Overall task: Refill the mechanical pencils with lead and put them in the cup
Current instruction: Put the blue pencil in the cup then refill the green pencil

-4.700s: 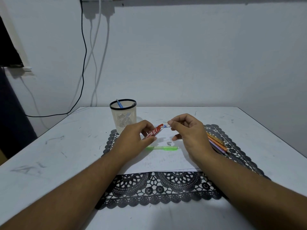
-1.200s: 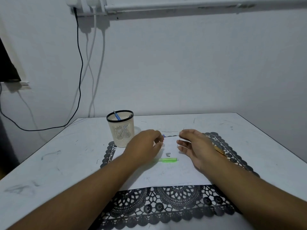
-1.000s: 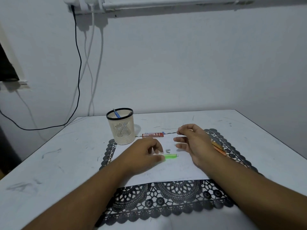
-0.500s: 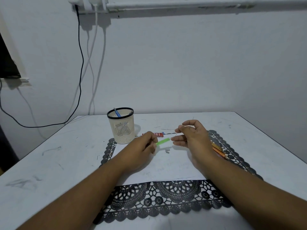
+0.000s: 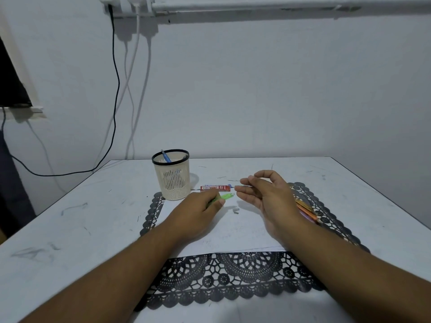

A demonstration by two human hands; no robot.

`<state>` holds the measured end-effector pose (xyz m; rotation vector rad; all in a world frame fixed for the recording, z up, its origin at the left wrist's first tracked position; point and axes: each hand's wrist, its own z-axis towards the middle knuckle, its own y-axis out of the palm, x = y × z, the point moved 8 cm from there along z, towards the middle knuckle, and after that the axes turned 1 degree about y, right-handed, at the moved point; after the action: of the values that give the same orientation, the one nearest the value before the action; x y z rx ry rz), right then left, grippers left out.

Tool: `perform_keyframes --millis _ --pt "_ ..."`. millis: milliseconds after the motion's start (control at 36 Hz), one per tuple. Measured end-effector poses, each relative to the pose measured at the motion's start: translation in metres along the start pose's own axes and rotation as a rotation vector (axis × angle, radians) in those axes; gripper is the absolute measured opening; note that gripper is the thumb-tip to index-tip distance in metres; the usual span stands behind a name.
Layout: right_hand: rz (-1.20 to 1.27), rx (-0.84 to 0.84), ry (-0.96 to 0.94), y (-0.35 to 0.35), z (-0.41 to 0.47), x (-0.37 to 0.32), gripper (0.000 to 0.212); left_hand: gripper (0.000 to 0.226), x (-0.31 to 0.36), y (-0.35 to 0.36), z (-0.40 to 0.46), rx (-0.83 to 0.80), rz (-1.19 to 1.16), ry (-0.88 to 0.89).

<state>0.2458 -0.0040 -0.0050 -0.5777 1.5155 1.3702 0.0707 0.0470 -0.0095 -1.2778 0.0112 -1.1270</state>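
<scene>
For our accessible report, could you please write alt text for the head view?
A left hand holds a green pencil while the right hand pinches a thin lead near its end, over white paper on a black mat. Behind stand a cup with a blue pencil and a red lead case.

A white table (image 5: pixel 349 194), scuffed with dark pencil marks, runs back to the wall. A black lace mat (image 5: pixel 233 280) lies at its centre, reaching toward 6 o'clock. The mesh cup (image 5: pixel 172 180) stands at 11 o'clock, its base at the mat's far left corner. A red lead case (image 5: pixel 215 188) lies flat at 12 o'clock, just right of the cup, at the mat's far edge. A few thin loose leads (image 5: pixel 221 177) are scattered on the bare top beyond it, toward 12 o'clock.
</scene>
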Motion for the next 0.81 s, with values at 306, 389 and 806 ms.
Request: perform_keyframes --millis 306,389,806 --pt "-0.007 -0.031 0.002 0.0060 -0.0023 0.0025 0.011 0.035 -0.0008 -0.0010 0.0006 0.024 -0.028 0.008" --pt "-0.024 -0.028 0.002 0.0050 -0.0018 0.0026 0.012 0.033 -0.0014 0.0003 0.0002 0.024 -0.043 0.007" --pt "-0.178 -0.020 -0.029 0.0068 -0.0057 -0.0041 0.009 0.035 -0.0012 -0.0014 0.0003 0.031 -0.074 -0.009"
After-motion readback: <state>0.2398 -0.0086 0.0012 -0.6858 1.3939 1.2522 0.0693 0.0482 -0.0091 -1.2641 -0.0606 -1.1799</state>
